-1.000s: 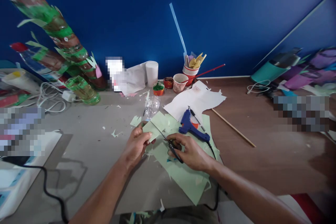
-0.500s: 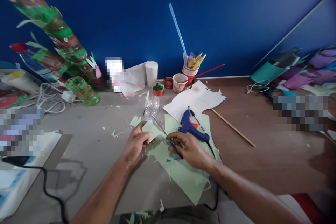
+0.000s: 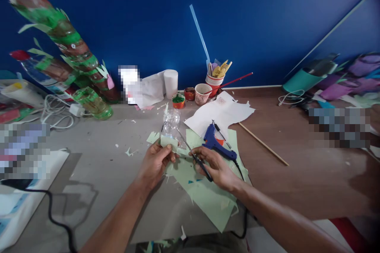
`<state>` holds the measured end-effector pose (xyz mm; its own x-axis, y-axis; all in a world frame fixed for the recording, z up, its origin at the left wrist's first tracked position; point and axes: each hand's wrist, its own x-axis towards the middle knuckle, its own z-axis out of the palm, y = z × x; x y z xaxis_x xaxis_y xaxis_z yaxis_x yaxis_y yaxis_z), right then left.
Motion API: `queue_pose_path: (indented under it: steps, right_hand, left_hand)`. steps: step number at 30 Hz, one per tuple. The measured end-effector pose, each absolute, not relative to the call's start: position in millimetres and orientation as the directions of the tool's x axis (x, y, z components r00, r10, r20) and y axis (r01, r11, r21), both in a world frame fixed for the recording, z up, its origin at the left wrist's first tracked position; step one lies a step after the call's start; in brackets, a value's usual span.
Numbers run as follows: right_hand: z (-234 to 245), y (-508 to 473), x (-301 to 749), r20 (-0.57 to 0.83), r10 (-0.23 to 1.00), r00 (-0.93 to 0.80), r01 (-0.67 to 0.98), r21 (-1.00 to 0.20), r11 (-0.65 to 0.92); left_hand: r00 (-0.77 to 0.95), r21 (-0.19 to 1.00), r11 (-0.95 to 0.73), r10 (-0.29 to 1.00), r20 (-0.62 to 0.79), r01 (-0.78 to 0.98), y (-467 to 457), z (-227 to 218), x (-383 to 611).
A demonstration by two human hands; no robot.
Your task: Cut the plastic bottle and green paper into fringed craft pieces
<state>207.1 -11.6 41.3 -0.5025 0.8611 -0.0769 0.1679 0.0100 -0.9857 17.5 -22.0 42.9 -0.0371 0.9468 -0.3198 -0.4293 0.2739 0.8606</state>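
My left hand (image 3: 157,162) pinches a small piece of pale green paper (image 3: 168,142), its upper part bent over between thumb and fingers. In my right hand (image 3: 214,166) is a pair of scissors (image 3: 202,165) with dark handles; the blades point up and left, close to the paper's right side. Beneath both hands lies a larger pale green sheet (image 3: 210,201) with scraps on it. A clear plastic bottle piece (image 3: 171,120) stands just beyond my left hand. The blue glue gun (image 3: 218,145) rests on the sheet beyond my right hand, with a pen (image 3: 222,134) beside it.
Paint cups (image 3: 178,101) and a red-white cup (image 3: 215,83) holding tools stand along the blue wall. A wooden stick (image 3: 263,143) lies to the right. On the left rises a painted bottle trunk (image 3: 74,43) near a white cable (image 3: 55,112). White paper (image 3: 222,108) lies behind the glue gun.
The paper in my left hand has gone from flat and tilted to bent over. My right hand and the scissors have shifted slightly right and down.
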Motion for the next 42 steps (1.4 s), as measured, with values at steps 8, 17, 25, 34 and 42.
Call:
queue_pose_path:
  steps: [8, 17, 25, 34, 42]
  right_hand:
    - [33, -13, 209, 0.023, 0.862, -0.507, 0.267, -0.946, 0.182]
    - [36, -8, 204, -0.022, 0.965, -0.261, 0.002, -1.000, -0.022]
    - [31, -9, 202, -0.051, 0.967, -0.251, 0.042, -0.998, -0.041]
    - [36, -10, 201, -0.027, 0.992, -0.126, -0.047, -0.998, -0.033]
    - [34, -17, 203, 0.006, 0.957, -0.291, -0.046, -0.999, -0.008]
  left_hand:
    - [0.000, 0.861, 0.289, 0.948, -0.318, -0.419, -24, 43, 18]
    - [0.111, 0.956, 0.250, 0.966, -0.235, -0.152, -33, 39, 29]
    - [0.286, 0.968, 0.240, 0.935, -0.208, -0.080, -43, 35, 32]
    - [0.326, 0.937, 0.309, 0.913, -0.244, -0.165, -38, 34, 37]
    - [0.152, 0.928, 0.297, 0.951, -0.268, -0.224, -36, 30, 34]
